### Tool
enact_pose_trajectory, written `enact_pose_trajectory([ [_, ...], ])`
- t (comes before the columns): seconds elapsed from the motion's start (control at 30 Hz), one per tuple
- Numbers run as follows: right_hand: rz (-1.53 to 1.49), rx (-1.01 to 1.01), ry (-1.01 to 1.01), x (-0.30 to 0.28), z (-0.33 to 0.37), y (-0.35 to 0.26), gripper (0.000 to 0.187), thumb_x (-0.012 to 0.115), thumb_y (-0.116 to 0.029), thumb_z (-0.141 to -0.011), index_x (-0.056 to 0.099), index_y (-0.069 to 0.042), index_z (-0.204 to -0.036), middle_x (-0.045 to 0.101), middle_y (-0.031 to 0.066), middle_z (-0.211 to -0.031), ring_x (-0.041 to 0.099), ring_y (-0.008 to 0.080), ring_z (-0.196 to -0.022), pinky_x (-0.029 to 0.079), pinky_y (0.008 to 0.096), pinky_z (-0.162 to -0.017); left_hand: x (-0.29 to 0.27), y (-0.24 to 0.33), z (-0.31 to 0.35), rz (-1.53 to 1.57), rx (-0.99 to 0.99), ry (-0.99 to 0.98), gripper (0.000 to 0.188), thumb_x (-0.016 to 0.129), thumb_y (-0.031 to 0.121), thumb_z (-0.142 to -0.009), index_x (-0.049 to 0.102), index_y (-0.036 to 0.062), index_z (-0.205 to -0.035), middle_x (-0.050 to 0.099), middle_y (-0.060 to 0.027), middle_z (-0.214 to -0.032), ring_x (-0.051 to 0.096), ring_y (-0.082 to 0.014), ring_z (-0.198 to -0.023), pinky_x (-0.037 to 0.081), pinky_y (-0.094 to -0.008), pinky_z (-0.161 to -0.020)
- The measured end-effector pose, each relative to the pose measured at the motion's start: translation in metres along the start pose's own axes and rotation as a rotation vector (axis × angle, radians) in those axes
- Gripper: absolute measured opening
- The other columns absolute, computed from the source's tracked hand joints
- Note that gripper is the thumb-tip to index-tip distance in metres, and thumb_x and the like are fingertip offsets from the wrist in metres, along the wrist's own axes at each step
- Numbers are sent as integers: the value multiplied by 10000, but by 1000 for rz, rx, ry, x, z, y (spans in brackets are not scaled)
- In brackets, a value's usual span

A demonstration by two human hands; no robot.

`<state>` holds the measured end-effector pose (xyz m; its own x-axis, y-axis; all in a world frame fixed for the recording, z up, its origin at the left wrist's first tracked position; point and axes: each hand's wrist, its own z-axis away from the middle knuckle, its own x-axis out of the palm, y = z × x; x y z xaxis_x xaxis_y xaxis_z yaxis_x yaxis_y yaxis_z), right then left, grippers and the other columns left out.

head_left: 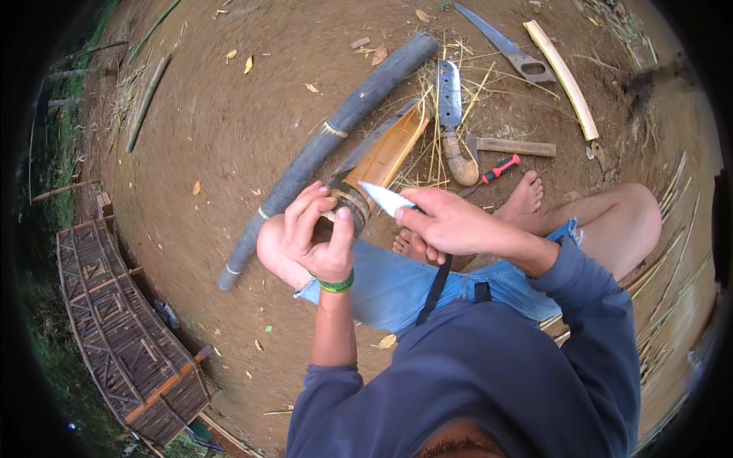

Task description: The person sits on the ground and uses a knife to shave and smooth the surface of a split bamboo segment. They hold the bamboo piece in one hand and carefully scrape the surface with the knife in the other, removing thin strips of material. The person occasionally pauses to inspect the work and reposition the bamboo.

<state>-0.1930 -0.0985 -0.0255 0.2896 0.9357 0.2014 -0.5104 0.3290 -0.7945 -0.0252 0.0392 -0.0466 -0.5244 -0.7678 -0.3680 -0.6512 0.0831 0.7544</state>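
Hands (321, 237) (450, 221) curl, left loosely on split bamboo (391, 159), right around knife (386, 199).

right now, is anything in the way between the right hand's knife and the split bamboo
Nothing visible. The knife in the right hand overlaps the split bamboo in view, near the left hand; whether they touch is unclear.

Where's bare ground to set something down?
Widest: dirt between the long dark bamboo pole and thin green pole, leaves scattered. Smaller: between left forearm and slatted platform. Crowded: right of the dark pole, where machete, hatchet, red-handled tool and loose strips bunch up.
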Motion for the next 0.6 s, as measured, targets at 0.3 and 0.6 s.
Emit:
enact_pose_trajectory([
  [0.3, 334, -186, -18, 13, -7, 8, 242, 457, -200, -1025, 496, 37, -1057, 638, 283, -811, 635, 494, -811, 498, 545, -735, 0, 6, -3, -116, 127, -44, 172, 695, 55, -713, 669, -8, -871, 671, -132, -928, 667, -320, -960, 558, -438, -889],
  [0.6, 398, -240, 85, 42, -18, 16, 217, 499, -140, -994, 478, 69, -1048, 635, 323, -765, 627, 534, -765, 490, 580, -670, -19, -11, 2, -44, 97, -96, 182, 743, 104, -751, 664, -7, -873, 670, -138, -963, 655, -324, -1021, 538, -461, -944],
])
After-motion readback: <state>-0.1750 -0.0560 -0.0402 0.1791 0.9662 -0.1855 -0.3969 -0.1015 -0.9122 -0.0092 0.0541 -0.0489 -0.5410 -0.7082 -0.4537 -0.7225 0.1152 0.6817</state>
